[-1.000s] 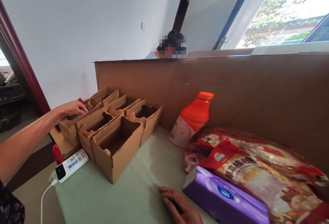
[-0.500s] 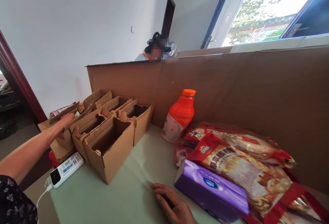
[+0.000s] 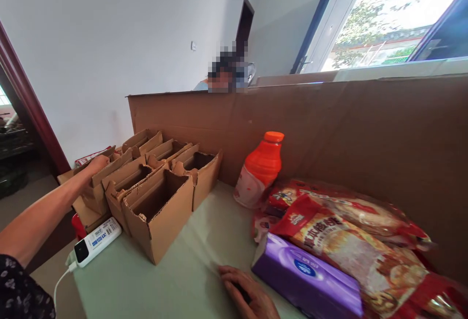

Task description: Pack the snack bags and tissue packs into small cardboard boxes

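Observation:
My left hand [image 3: 98, 164] reaches into a cardboard compartment [image 3: 87, 197] at the far left of a group of open-topped cardboard boxes. Its fingers are down behind the cardboard, so what they touch is hidden. On the green tabletop [image 3: 186, 246], my right hand [image 3: 248, 292] rests with loosely bent fingers and a gap beside the thumb, holding nothing. Just right of it lies a purple tissue pack [image 3: 310, 275]. The nearest cardboard box [image 3: 171, 226] stands between my hands, and its inside is dark.
An orange bottle [image 3: 261, 168] stands before a tall cardboard panel [image 3: 329, 129]. Red food packages [image 3: 340, 246] are piled at the right. A white device [image 3: 97, 243] with a cable sits at the table's left edge. Behind the panel is another person [image 3: 224, 72].
My left hand has shifted slightly within the left compartment, and a pale bit near its fingers no longer shows. The view has tilted a little. My right hand stays on the table.

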### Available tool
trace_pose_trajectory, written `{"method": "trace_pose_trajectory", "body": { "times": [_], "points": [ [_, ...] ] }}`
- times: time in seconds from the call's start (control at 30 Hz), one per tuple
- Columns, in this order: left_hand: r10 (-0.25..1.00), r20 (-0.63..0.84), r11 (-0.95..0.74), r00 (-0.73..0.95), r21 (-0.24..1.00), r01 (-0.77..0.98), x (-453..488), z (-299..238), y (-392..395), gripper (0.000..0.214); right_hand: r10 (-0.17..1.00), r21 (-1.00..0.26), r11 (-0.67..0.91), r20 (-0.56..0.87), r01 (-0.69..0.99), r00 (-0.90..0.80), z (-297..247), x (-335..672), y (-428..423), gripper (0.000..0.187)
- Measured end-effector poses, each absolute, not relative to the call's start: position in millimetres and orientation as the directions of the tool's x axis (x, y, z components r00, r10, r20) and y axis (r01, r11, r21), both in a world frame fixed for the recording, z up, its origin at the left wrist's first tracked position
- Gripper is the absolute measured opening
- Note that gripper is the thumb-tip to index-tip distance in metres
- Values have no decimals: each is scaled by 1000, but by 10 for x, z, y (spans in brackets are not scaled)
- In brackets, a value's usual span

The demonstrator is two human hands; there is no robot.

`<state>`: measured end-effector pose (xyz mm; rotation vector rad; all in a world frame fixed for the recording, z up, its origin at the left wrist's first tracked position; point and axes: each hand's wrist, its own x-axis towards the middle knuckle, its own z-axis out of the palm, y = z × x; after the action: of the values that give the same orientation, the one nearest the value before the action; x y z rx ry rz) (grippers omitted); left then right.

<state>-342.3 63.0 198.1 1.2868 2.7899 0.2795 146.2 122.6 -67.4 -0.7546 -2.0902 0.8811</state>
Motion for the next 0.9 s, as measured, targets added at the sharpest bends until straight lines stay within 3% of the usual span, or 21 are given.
{"method": "trace_pose_trajectory", "body": {
  "times": [0.27,0.5,0.73,0.9],
  "points": [
    [736,107,659,-668,113,744,-3301,2240,622,35,737,-786,575,379,226,-560,-651,1453,1221,53],
    [660,275,689,-699,151,709,-3216,2631,684,32,753,-814,543,362,207,-550,-633,1438,1220,56],
    [504,575,664,-645,219,715,-2824,3081,522,25,770,-862,485,344,144,-537,-561,1417,1192,34],
    [400,694,556,-599,335,760,-2464,3353,500,36,804,-903,420,326,87,-497,-405,1331,1143,22]
  ]
}}
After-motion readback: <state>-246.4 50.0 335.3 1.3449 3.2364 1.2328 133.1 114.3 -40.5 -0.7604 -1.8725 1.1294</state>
